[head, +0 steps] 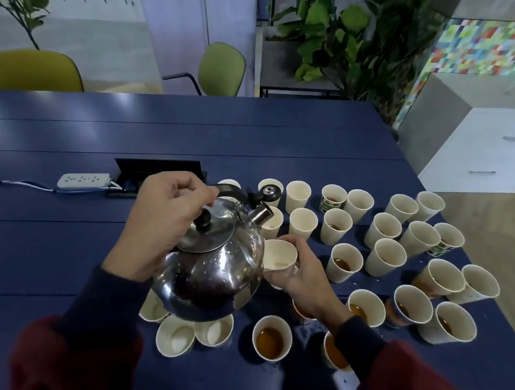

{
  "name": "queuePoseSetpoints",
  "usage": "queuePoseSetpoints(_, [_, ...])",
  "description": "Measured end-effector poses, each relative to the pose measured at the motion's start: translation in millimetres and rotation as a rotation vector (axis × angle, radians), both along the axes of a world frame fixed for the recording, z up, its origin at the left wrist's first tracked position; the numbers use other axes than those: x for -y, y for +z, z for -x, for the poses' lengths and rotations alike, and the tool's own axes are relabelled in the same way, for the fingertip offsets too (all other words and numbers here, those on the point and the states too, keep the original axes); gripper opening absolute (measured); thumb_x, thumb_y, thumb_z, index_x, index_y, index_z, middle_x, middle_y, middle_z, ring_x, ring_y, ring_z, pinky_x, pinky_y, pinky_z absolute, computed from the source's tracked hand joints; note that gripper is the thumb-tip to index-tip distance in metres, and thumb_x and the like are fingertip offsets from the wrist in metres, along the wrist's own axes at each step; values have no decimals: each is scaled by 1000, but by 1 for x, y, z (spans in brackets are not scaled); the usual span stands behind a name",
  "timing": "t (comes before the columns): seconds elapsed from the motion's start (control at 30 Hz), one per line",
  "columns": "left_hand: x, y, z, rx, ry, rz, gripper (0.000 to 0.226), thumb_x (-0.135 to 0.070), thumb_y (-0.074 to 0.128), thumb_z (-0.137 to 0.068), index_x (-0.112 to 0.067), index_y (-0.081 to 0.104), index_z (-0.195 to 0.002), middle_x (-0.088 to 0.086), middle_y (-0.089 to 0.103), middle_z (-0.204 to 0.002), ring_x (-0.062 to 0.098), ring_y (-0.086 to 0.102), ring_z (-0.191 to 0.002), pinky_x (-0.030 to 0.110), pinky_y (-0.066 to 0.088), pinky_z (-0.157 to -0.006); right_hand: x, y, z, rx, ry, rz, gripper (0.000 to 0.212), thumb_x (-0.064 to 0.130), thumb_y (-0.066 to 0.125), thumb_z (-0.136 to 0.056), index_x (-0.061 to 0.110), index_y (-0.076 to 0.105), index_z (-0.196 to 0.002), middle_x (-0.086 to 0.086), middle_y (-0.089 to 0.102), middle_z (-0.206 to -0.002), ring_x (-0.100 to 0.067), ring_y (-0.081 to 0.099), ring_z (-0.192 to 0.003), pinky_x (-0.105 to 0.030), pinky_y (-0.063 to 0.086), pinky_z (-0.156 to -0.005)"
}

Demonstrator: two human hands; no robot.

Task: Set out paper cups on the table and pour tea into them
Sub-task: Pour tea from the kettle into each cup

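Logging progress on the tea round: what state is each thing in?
kettle: held up, lid on, spout cap flipped open
left hand: grips the kettle handle
right hand: holds the paper cup
paper cup: empty, upright
front cup: holds tea
cable box: flap raised

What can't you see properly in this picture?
All in the head view:
- Tea level in the kettle: the lid and steel wall hide it.
- Far cup: the spout covers its inside, so any pouring is unclear.
- Orange cup: mostly hidden by the right hand, which grips the held cup.
- Printed cup: lettering too small to read.
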State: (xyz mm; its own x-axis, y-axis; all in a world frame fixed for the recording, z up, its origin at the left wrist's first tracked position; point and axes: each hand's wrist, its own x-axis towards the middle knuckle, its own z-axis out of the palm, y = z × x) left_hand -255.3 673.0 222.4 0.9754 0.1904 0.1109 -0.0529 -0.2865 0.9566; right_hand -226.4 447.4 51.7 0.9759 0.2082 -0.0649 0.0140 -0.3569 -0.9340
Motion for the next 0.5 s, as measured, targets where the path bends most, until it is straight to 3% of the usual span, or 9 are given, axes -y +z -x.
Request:
queuePoseSetpoints(0.07, [0,1,2,-15,-32,-22,25,-27,72,-82,-9,68,-64,22,39,-54,24,36,-58,29,39,-65,1,-4,1,1,6,15,64,31,85,-66,35,53,-121,7,66,-118,-16,64,-110,-50,54,-93])
queuePoseSetpoints(0.13, [2,1,4,-34,-55,-50,26,-24,73,-84,-8,67,-65,18,40,-51,23,37,-56,34,40,-67,0,-4,4,0,0,35,66,31,85,-63,34,53,-121,5,64,-120,-14,63,-110,-49,54,-93])
queuePoseSetpoints(0.3, [6,1,5,-40,-46,-170,22,-19,75,-85,-4,70,-69,-6,46,-44,7,40,-45,22,36,-54,-1,-2,8,3,18,97,60,32,83,-65,39,52,-115,11,64,-114,-9,61,-106,-43,54,-91])
queuePoseSetpoints(0.5, [9,4,9,-7,-43,-331,25,-25,77,-82,-12,69,-62,-10,49,-47,3,42,-46,21,34,-54,-4,4,9,14,36,106,62,20,87,-72,32,49,-120,14,63,-112,0,59,-104,-16,48,-84])
